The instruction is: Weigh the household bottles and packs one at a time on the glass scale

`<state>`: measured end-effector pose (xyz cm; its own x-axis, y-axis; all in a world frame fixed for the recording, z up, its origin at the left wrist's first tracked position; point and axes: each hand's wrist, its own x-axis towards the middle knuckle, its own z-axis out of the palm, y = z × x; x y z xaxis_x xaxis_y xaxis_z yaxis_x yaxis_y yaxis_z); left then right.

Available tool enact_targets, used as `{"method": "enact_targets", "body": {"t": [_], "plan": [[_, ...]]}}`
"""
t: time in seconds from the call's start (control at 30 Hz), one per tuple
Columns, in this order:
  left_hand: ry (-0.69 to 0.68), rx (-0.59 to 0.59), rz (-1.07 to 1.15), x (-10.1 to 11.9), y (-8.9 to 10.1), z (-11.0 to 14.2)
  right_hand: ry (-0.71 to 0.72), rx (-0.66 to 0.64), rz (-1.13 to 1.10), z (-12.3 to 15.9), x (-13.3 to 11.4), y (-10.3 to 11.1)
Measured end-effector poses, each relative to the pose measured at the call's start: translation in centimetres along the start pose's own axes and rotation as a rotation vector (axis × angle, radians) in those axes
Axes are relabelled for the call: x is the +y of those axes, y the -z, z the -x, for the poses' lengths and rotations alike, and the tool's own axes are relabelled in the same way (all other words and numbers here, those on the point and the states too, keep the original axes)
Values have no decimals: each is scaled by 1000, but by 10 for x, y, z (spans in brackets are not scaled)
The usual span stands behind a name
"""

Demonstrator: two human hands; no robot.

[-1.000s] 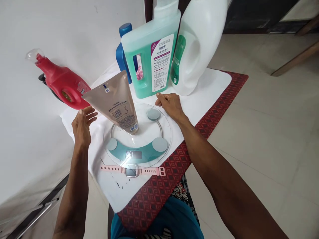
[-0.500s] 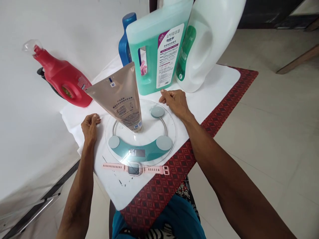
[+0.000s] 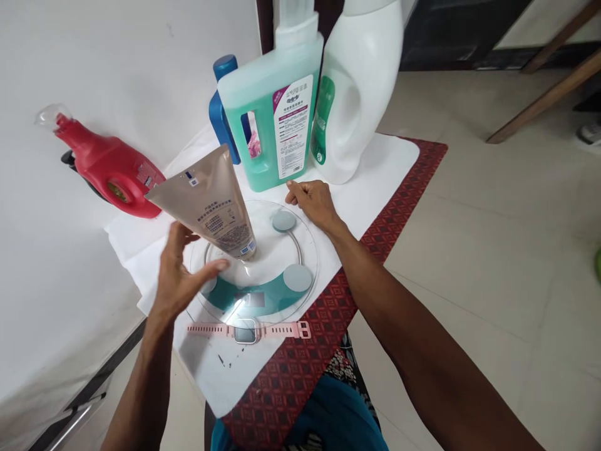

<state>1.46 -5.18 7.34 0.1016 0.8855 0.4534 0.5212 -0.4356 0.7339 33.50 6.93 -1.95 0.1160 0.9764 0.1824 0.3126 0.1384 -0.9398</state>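
A beige squeeze tube (image 3: 211, 203) stands cap-down on a round glass scale (image 3: 282, 263) with teal trim and a small display. My left hand (image 3: 181, 275) is open just left of the tube's lower end, thumb and fingers spread toward it, perhaps touching it. My right hand (image 3: 312, 202) rests with curled fingers on the white cloth at the scale's far edge, holding nothing I can make out. A pink wristwatch (image 3: 246, 330) lies flat in front of the scale.
Behind the scale stand a teal detergent jug (image 3: 272, 113), a white jug (image 3: 357, 88) and a blue bottle (image 3: 218, 106). A red bottle (image 3: 110, 172) lies at the left against the white wall. A white cloth (image 3: 389, 163) covers a red patterned mat (image 3: 300, 369).
My left hand has opened from a loose fist and moved right, in toward the tube's base. The right hand has stayed at the scale's far edge. The camera view shifted slightly.
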Motion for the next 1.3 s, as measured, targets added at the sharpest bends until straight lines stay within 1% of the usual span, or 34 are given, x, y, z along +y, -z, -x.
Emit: {"method": "enact_targets", "body": {"t": [0.07, 0.13, 0.2, 0.27, 0.3, 0.37, 0.4, 0.47, 0.53, 0.57, 0.6, 0.67, 0.73, 0.83, 0.93, 1.0, 1.1, 1.17, 1.2, 1.23, 1.27, 1.3], "plan": [[76, -50, -44, 9, -21, 5, -9, -7, 7, 0, -2, 1], [165, -20, -42, 10, -38, 9, -8, -15, 9, 1, -4, 2], [231, 38, 3, 8, -44, 8, -7, -21, 18, 1, -6, 2], [252, 119, 50, 7, -39, -4, -9, -22, 37, 1, -7, 2], [240, 171, 56, 6, -34, -15, -11, -24, 48, 0, -7, 2], [170, 276, 34, 2, -24, -46, -15, -27, 63, -1, -7, 1], [127, 318, 7, -3, -21, -66, -16, -27, 66, -1, -7, 1], [80, 349, 23, -19, -21, -109, -14, -29, 67, -1, -8, 2], [128, 341, 46, -42, -33, -148, -11, -33, 67, 0, -9, 3], [172, 314, 39, -53, -42, -164, -11, -35, 69, 0, -9, 4], [207, 298, 27, -64, -52, -177, -13, -40, 73, 0, -9, 4], [248, 264, -1, -82, -74, -196, -18, -45, 77, 1, -10, 4], [253, 228, -42, -93, -93, -207, -17, -45, 80, 0, -9, 4], [240, 199, -99, -101, -113, -217, -20, -43, 87, -1, -7, 3], [249, 200, -110, -102, -125, -223, -17, -60, 87, -1, -4, 3], [270, 172, -96, -102, -130, -224, 0, -63, 91, -1, -1, 3], [281, 74, -46, -99, -128, -217, 20, -51, 103, -1, 3, 3], [249, 45, -23, -97, -115, -206, 21, -50, 99, -1, 4, 3], [219, 70, -25, -95, -104, -198, 22, -52, 94, -1, 4, 3], [177, 132, -41, -94, -89, -190, 22, -54, 90, -1, 3, 3], [127, 227, -74, -92, -71, -181, 22, -57, 86, -1, 3, 3], [70, 347, -118, -91, -50, -172, 22, -59, 82, -1, 2, 4]]}}
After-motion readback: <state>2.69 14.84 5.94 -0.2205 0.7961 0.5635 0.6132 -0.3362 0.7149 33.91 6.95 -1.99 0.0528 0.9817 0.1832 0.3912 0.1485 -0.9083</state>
